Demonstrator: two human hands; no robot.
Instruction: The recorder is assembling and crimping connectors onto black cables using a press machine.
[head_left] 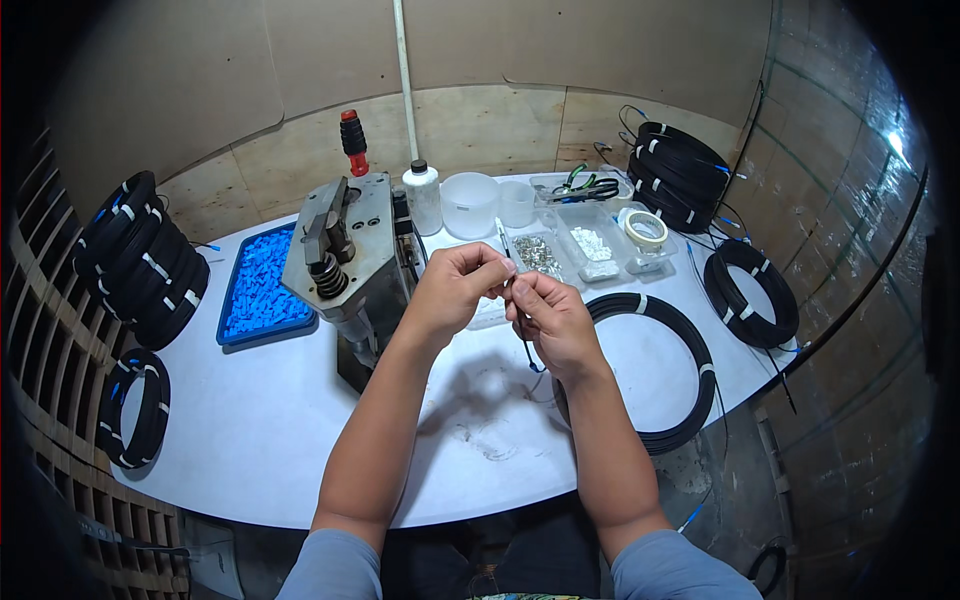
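Note:
Over the middle of the white table, a thin black cable (pixel 525 346) runs through both hands, pinched between thumbs and fingers. My left hand (pixel 450 292) is closed on its upper part, and my right hand (pixel 556 326) grips it just below and to the right. A slim white tip (pixel 501 230) points up and away beyond my fingers; its exact kind is too small to tell. At the lower end, under my right hand, a small dark blue piece (pixel 536 367) shows. My fingers hide the stretch of cable between them. Beside my right hand lies a large black cable coil (pixel 706 385).
A metal press (pixel 375 215) with a red-and-black handle stands left of my hands. Further left is a blue tray (pixel 232 330) of blue parts. Ahead are a white bottle (pixel 423 200), small-part boxes (pixel 600 222), pliers (pixel 590 188) and tape (pixel 645 230). Stacked coils (pixel 145 265) flank the table.

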